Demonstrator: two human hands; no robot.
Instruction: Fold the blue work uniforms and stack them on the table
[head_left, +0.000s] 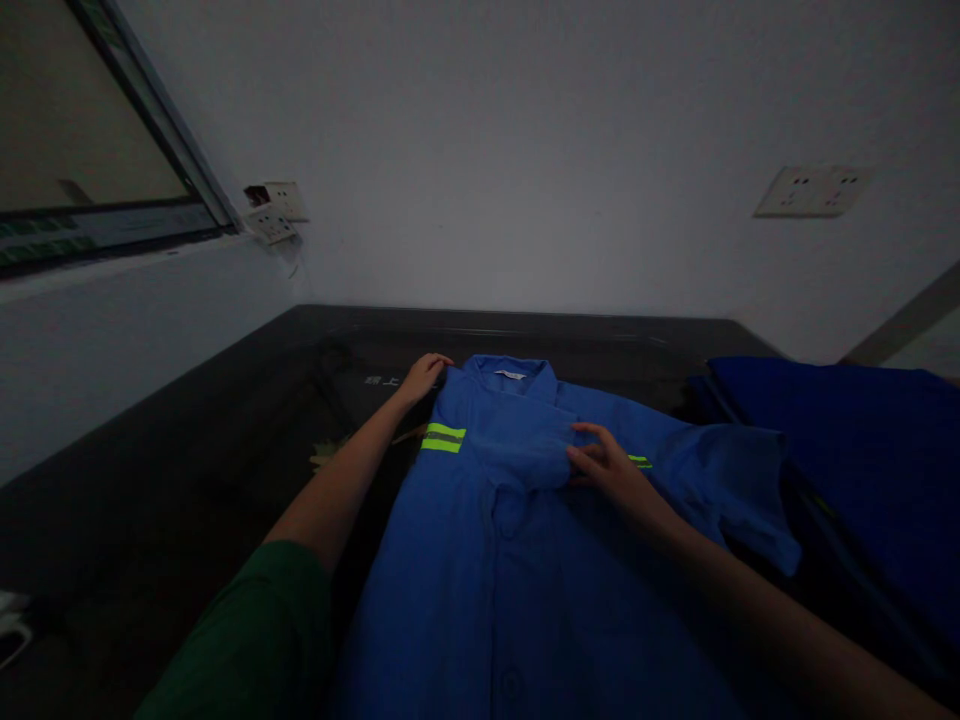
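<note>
I have the short-sleeved blue work shirt (435, 560) lying on the glossy dark table (615, 324), collar (551, 385) away from me and buttons facing up. I judge this to be the folding-in of one side: the sleeve nearer the left hand (426, 378) lies across the chest, its yellow-green reflective band (444, 437) at the fold. That hand rests at the shoulder edge, fingers together and nearly straight; I can't tell whether they grip cloth. The right hand (589, 455) is at the folded sleeve's free edge, thumb and fingers slightly parted, and whether the fabric is pinched I cannot tell either. As I read it, the next move calls for smoothing that sleeve flat while keeping the shoulder pinned. The other sleeve (750, 480) sprawls outward, rumpled, up against a darker blue cloth pile (840, 430), which would crowd me on that side. Behind, the wall (525, 170) carries socket plates (810, 192) well clear of the work, and dim light hides the lower hem.
</note>
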